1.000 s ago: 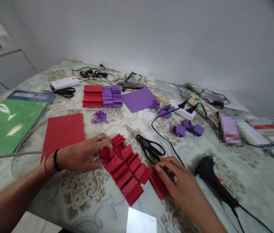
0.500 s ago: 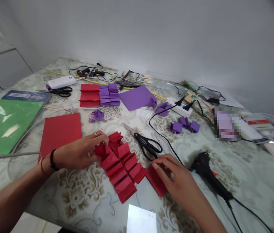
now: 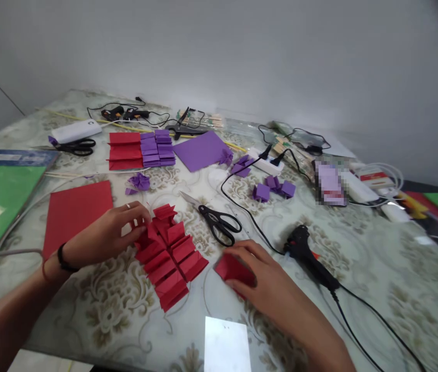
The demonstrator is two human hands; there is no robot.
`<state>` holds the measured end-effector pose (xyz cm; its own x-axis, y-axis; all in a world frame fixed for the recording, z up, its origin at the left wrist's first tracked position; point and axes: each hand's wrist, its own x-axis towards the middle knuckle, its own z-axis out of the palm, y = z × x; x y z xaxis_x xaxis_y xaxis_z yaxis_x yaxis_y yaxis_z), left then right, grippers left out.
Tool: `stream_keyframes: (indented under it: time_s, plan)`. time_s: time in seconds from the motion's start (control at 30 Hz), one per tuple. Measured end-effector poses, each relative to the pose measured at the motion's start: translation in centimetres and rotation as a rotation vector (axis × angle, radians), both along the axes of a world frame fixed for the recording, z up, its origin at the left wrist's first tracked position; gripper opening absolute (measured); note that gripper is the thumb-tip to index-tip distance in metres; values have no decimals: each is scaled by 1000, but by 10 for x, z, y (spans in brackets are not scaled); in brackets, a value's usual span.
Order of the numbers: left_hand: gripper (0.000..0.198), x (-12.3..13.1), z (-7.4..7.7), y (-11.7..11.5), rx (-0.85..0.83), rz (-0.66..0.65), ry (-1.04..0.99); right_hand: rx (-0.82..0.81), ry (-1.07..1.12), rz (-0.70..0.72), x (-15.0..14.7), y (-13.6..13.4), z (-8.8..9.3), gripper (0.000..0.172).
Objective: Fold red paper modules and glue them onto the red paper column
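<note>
Several pleated red paper pieces (image 3: 170, 253) lie in two rows on the table before me. At their far left end my left hand (image 3: 120, 227) is closed, thumb and fingers pinching a red folded paper piece there. To the right, a separate red piece of paper (image 3: 234, 269) is between the thumb and fingers of my right hand (image 3: 260, 274), bent slightly and partly hidden by the hand. Black-handled scissors (image 3: 219, 222) lie just beyond that hand, their blades pointing away. A flat red paper sheet (image 3: 77, 212) rests beside my left wrist.
A black hot glue gun (image 3: 312, 258) with its cord lies right of my right hand. Farther back are red pleated paper (image 3: 125, 151), purple pleated paper (image 3: 157, 150), a purple sheet (image 3: 199, 151) and a white power strip (image 3: 265, 163). A green paper pack (image 3: 2, 201) is left.
My right hand has closed around the loose red paper, which now bends and stands apart from the pleated pieces. My left hand stays at their far end. The view has turned right.
</note>
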<state>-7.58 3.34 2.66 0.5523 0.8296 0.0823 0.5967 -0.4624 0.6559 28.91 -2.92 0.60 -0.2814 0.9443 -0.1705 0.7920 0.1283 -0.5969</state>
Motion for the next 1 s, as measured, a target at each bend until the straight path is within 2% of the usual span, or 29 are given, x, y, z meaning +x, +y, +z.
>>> stream_keyframes:
  time_s: [0.23,0.47,0.73,0.87,1.0]
  plan:
    - [5,4,7,-2,-13,-44,-32,-70,33,0,-2,3,0,49]
    - [4,6,3,-4,-19,-42,-15,-56,72,3,-1,5,4,22]
    - [6,5,4,-3,-13,-38,-4,-40,89,-4,-5,7,10,12]
    - [11,6,9,-5,-58,-101,43,-81,98,-34,-7,7,11,5]
    - [19,3,13,-7,-129,-114,46,-97,120,-48,-5,7,9,13]
